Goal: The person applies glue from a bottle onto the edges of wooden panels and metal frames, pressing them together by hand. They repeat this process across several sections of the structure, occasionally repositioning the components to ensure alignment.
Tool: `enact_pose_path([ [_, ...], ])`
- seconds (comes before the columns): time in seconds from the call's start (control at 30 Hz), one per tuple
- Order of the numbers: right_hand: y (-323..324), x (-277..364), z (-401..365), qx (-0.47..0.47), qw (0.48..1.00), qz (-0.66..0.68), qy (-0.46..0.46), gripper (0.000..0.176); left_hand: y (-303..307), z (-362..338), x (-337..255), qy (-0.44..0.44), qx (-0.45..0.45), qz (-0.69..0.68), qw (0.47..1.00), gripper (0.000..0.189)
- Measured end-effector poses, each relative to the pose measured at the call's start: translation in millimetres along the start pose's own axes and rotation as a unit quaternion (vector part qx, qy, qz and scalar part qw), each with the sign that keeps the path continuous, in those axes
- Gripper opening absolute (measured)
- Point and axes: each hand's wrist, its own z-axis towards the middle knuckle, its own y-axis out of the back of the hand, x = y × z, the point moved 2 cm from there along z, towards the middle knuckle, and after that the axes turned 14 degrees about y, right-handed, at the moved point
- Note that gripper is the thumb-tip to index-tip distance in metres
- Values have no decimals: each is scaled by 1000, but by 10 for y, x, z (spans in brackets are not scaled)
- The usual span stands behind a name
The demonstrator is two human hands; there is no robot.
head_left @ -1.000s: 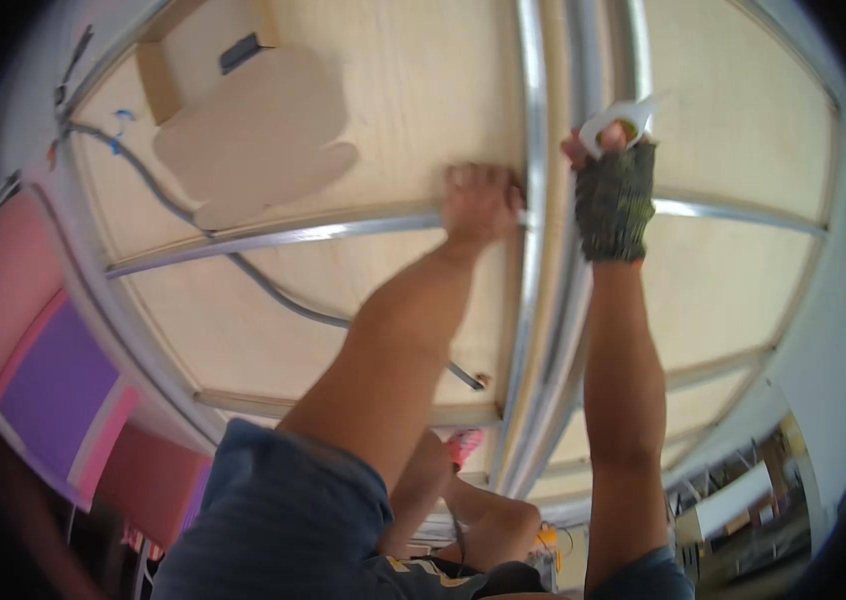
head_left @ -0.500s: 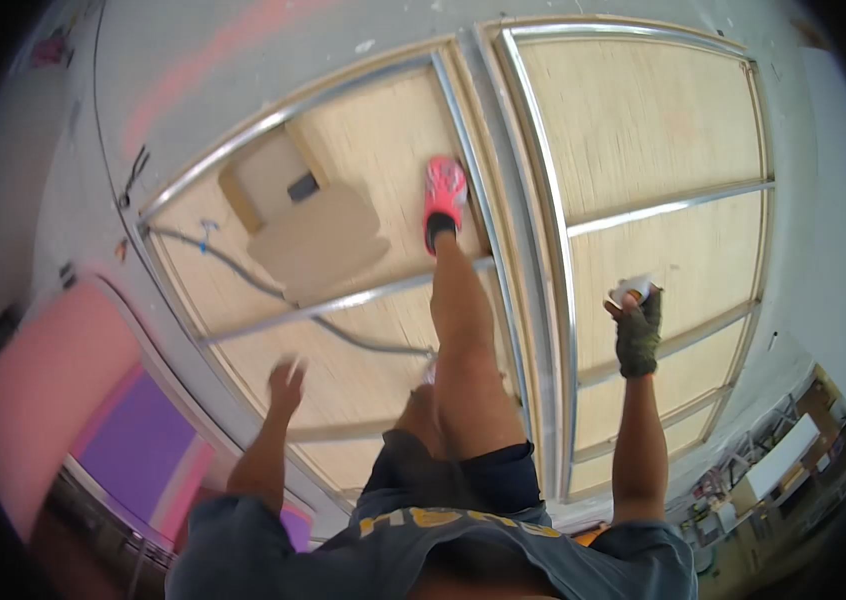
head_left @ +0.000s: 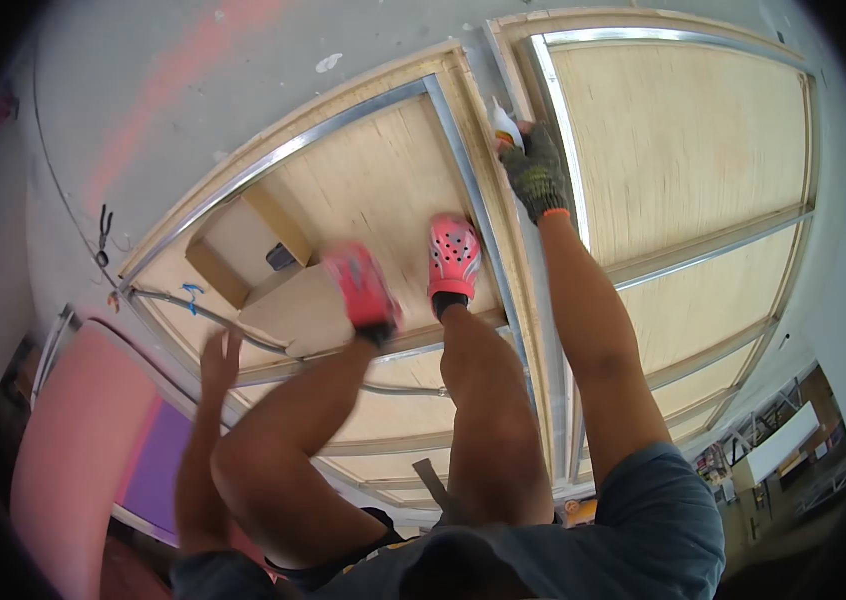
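Observation:
My right hand, in a dark green fingerless glove, is closed around a small white bottle with a pointed nozzle. It is over the gap between two wooden panels, close to the metal-edged frame of the right panel. My left hand is bare, its fingers stretched and apart. It hangs over the lower left edge of the left panel, near a grey flexible conduit. My feet, in pink clogs, are over the left panel, the left one blurred.
An open cardboard box with a small dark object inside lies on the left panel. Pliers rest on the grey floor beyond its left corner. A pink and purple padded piece stands at lower left. Metal crossbars span the panels.
My right hand has moved up and left with the white bottle, from over the right panel to the gap. My left foot has stepped forward beside the box. My left hand has shifted left.

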Motion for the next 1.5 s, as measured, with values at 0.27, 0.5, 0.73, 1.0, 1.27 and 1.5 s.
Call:
enact_pose_path([
  [0.27,-221,528,775,106,977,-183,-11,36,820,2415,-4993,-570,-136,-36,810,29],
  [0.5,-287,311,821,142,964,-211,84,34,423,2624,-5999,-736,-133,129,651,27],
  [0.73,-428,312,827,139,975,-166,43,31,454,2568,-6102,-731,-112,252,624,21],
  [1.0,-480,319,885,126,971,-186,80,33,504,2546,-6135,-714,-104,337,604,24],
  [1.27,-574,425,1000,160,954,-238,88,33,545,2449,-6207,-705,-100,391,584,29],
  [1.5,-617,416,1016,171,950,-244,94,36,545,2430,-6218,-698,-102,395,589,28],
])
